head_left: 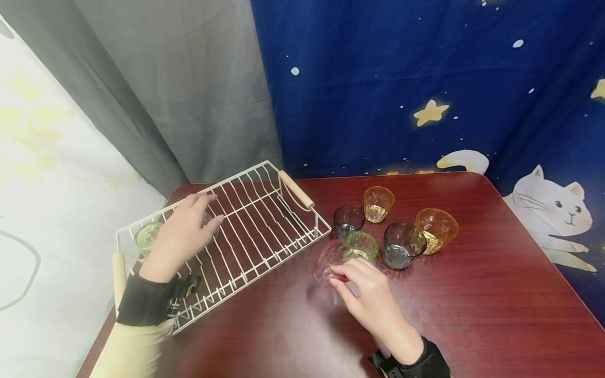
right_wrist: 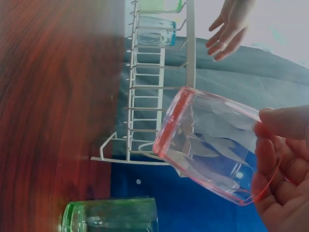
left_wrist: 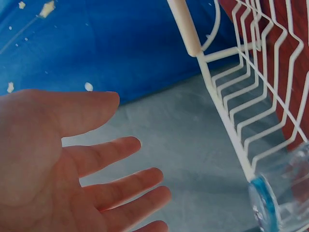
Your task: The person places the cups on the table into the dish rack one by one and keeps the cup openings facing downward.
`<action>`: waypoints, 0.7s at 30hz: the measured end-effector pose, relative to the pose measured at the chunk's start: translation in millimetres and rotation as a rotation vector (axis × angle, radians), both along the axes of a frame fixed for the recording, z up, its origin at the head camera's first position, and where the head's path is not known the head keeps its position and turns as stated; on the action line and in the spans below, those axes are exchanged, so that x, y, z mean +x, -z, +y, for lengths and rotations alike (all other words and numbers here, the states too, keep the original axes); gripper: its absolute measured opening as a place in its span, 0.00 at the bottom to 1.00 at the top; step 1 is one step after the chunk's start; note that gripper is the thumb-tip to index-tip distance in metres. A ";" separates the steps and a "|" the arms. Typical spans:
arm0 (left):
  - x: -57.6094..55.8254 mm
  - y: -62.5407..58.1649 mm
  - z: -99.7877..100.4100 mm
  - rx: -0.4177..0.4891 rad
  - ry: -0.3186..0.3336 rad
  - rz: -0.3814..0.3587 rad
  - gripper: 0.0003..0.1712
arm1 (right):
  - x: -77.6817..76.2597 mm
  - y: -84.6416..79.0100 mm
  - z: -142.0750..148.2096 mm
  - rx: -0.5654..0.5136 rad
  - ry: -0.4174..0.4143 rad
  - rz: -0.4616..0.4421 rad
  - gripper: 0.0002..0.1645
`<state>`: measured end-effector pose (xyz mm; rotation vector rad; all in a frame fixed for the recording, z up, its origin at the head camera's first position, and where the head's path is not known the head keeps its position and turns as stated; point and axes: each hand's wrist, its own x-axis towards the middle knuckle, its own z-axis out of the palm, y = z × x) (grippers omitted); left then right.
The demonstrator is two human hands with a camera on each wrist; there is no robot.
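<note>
My right hand (head_left: 366, 294) pinches a clear pink glass (right_wrist: 212, 145) at its rim between thumb and fingers. The glass is tilted and held up off the table, its thick pink base pointing away from the hand. Over the white wire dish rack (right_wrist: 191, 58) hovers my left hand (head_left: 181, 228), fingers spread and nothing in its grasp. Beneath that hand, partly hidden by it, a glass with a blue base (left_wrist: 265, 203) lies in the rack. Further left in the rack is a green glass (head_left: 147, 236).
Right of the pink glass stand another green glass (head_left: 361, 247), two dark grey glasses (head_left: 348, 220) and two amber glasses (head_left: 378, 203) on the reddish wooden table (head_left: 501, 294). The rack has wooden handles (head_left: 296, 190). Curtains hang behind the table.
</note>
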<state>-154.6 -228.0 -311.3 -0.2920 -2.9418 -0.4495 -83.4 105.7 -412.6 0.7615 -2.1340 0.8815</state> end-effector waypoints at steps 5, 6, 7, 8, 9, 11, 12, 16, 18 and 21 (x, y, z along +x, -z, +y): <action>6.7 -1.1 14.4 0.004 0.040 0.026 0.29 | 1.3 -2.2 -0.4 -0.075 -0.013 -0.026 0.14; 7.9 -0.9 16.6 0.003 0.047 0.027 0.29 | 1.2 -2.0 -0.1 -0.091 -0.013 -0.034 0.13; 9.1 -0.6 18.8 0.005 0.055 0.032 0.29 | 1.4 -2.0 0.1 -0.109 -0.014 -0.040 0.12; 10.4 -0.1 20.8 0.007 0.060 0.036 0.29 | 1.6 -2.2 0.3 -0.127 -0.014 -0.045 0.12; 12.0 0.3 22.9 0.010 0.064 0.040 0.29 | 1.9 -2.3 0.3 -0.148 -0.014 -0.046 0.11; 15.6 1.6 27.0 0.021 0.072 0.048 0.29 | 2.6 -2.7 0.7 -0.185 -0.004 -0.032 0.12; 17.6 2.1 29.3 0.028 0.076 0.052 0.29 | 3.0 -3.1 0.8 -0.204 0.000 -0.025 0.12; 26.0 6.9 39.0 0.060 0.083 0.086 0.28 | 5.0 -3.5 1.0 -0.296 -0.007 -0.045 0.15; 29.8 10.3 43.9 0.073 0.090 0.117 0.28 | 5.6 -2.4 1.3 -0.336 -0.010 -0.070 0.15; 35.3 14.6 51.6 0.094 0.105 0.147 0.28 | 6.1 0.2 2.8 -0.380 -0.004 -0.116 0.12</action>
